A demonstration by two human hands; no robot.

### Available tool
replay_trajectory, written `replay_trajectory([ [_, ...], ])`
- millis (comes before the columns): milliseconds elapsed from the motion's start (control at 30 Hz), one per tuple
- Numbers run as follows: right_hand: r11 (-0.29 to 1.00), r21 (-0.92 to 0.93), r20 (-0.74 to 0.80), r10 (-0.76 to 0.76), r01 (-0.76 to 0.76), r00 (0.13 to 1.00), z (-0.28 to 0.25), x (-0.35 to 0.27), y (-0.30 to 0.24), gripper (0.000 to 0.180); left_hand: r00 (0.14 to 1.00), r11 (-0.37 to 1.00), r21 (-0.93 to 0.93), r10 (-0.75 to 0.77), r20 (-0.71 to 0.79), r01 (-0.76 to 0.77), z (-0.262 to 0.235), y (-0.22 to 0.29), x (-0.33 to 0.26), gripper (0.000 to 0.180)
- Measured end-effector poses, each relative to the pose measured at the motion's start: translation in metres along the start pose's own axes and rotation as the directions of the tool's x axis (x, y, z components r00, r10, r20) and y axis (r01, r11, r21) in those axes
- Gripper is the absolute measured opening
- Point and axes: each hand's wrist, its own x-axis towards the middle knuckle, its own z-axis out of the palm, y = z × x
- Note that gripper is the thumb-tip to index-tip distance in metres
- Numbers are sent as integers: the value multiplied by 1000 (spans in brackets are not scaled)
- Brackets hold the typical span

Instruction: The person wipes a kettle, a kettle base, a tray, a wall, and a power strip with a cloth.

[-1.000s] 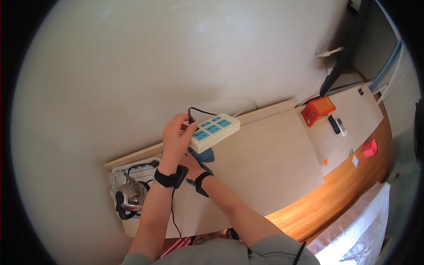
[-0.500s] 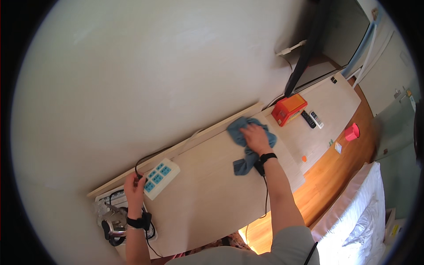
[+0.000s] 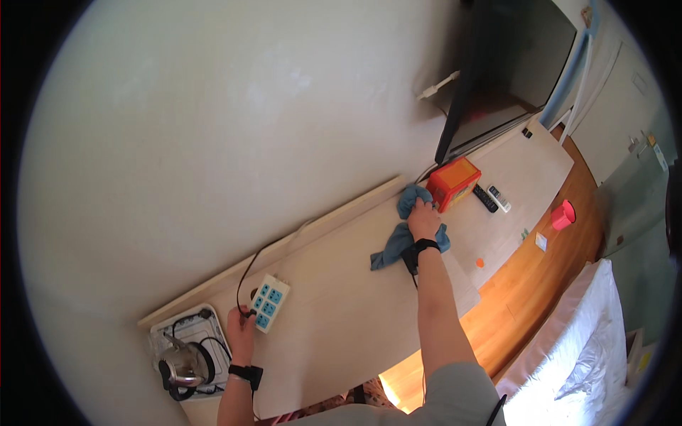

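My right hand [image 3: 424, 214] presses a blue cloth [image 3: 398, 241] flat on the pale wooden desk [image 3: 341, 319], close to an orange box [image 3: 453, 182]. My left hand [image 3: 241, 325] holds the end of a white power strip [image 3: 268, 302] with blue sockets, where its black cord leaves toward the wall. Both wrists wear black bands.
A metal kettle [image 3: 181, 362] stands on a white tray [image 3: 192, 328] at the desk's left end. Two remote controls [image 3: 491, 199] lie beyond the orange box, under a dark wall screen [image 3: 508, 67]. A red cup [image 3: 563, 214] sits near the desk's far edge. A white bed [image 3: 590, 355] lies at lower right.
My right hand has slid the blue cloth further right, up to the orange box. My left hand keeps hold of the power strip near the kettle tray.
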Motion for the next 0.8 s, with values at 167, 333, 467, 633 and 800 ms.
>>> replay_trajectory([
  [167,992,-14,-67,-124,124,990,-16,-64,54,42,998,996,84,26,-59,-21,-5,-24,2,29],
  [333,968,-119,-112,-233,220,966,-35,-141,131,48,999,965,263,-17,38,6,-11,-22,14,33],
  [467,969,-128,-113,-228,213,967,-34,-202,143,51,999,991,136,-10,-43,16,-19,-11,-13,45],
  [633,920,-124,-117,-385,372,915,-24,-315,67,51,999,1000,-6,-9,36,9,-49,25,-84,52],
  [800,692,201,75,-716,693,694,-32,-466,-80,47,995,999,9,50,83,-51,-77,22,-152,51],
])
